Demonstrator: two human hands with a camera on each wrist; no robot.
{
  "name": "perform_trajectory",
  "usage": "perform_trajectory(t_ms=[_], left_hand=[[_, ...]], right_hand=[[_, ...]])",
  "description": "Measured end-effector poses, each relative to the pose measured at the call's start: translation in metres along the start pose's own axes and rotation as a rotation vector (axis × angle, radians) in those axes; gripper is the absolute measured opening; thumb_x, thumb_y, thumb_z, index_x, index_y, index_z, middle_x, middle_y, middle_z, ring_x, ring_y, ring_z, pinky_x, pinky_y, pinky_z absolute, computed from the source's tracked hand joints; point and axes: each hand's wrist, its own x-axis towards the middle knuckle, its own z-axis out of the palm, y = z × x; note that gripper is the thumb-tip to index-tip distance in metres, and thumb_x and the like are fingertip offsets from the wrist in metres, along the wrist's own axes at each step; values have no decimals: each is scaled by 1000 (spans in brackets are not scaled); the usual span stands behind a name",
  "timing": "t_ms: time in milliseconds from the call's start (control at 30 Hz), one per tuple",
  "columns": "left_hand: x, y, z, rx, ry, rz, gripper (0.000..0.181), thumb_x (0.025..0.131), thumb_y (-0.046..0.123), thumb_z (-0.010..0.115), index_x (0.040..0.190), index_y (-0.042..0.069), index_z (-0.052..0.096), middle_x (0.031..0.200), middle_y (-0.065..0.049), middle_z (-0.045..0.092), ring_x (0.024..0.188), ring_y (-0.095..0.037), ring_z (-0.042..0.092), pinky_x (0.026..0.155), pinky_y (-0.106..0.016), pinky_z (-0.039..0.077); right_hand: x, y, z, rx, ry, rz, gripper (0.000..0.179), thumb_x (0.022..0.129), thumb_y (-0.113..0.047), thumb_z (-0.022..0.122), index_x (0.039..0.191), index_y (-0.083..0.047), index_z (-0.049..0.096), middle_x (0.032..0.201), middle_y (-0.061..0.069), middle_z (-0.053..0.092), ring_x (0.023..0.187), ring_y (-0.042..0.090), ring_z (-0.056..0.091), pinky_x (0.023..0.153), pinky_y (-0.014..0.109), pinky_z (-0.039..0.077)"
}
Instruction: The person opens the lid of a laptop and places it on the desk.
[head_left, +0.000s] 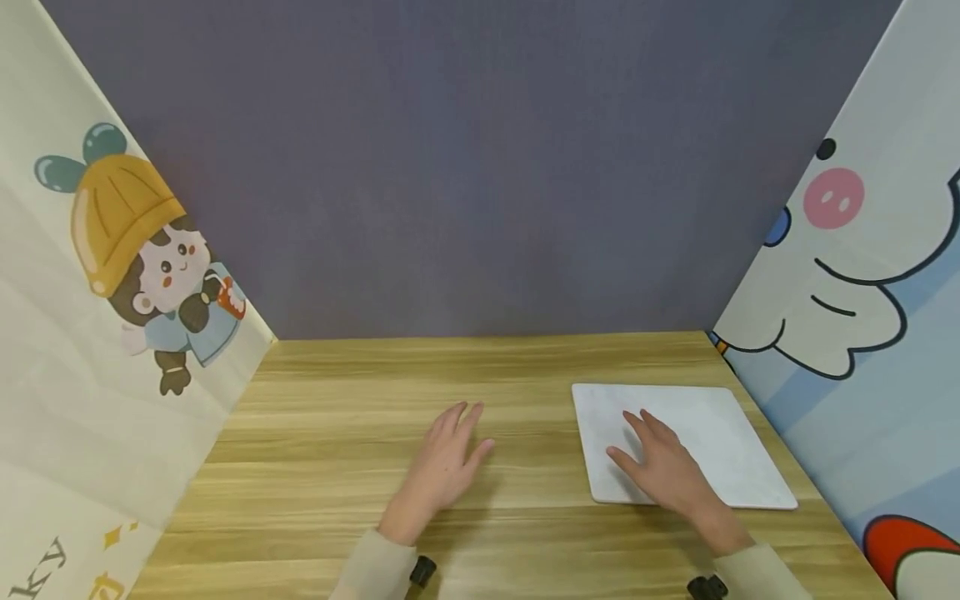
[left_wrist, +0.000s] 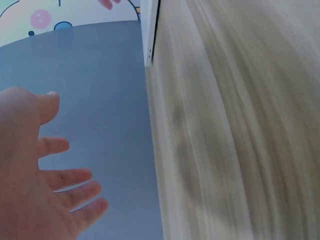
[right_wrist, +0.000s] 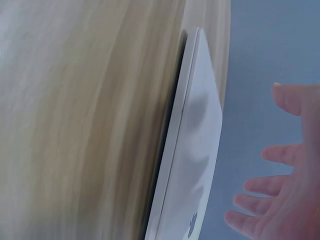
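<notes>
A closed silver-white laptop (head_left: 720,433) lies flat at the right of the wooden table. Its thin side edge and part of a dark logo on the lid (right_wrist: 192,225) show in the right wrist view. My right hand (head_left: 667,471) hovers over the laptop's near left part, fingers spread and holding nothing, its shadow on the lid. To the left, my left hand (head_left: 442,458) is raised over bare wood with its fingers extended and nothing in it. In the left wrist view, the laptop's corner (left_wrist: 150,40) appears beyond the left hand (left_wrist: 45,175).
The wood-grain table (head_left: 315,442) meets a dark grey panel (head_left: 480,183) at the back. A cream wall with a cartoon figure (head_left: 165,250) stands at the left, and a blue and white cartoon wall (head_left: 862,333) at the right, close to the laptop.
</notes>
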Motion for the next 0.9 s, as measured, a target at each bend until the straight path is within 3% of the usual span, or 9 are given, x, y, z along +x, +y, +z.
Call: perform_trajectory(t_ms=[267,633,900], left_hand=[[13,11,9,-62,-8,-15,61,107,46,44,160,15,34,158,-22,36,145,-41,35,116,-58,34],[25,19,19,-118,-82,-19,67,105,52,46,160,16,34,160,-19,34,146,-39,34,116,-58,33],[33,25,26,-154,-117,-38,76,102,67,33,161,19,32,153,-13,43,139,-33,44,112,-54,40]], right_hand=[[-3,13,-5,3,-8,10,76,101,-51,57,151,3,41,152,39,32,136,60,33,100,75,37],[-5,27,-15,60,8,19,76,102,-49,56,151,6,38,152,41,29,136,61,29,103,76,33],[-3,37,-20,67,11,29,77,102,-49,56,150,9,38,150,44,30,135,63,29,103,76,31]])
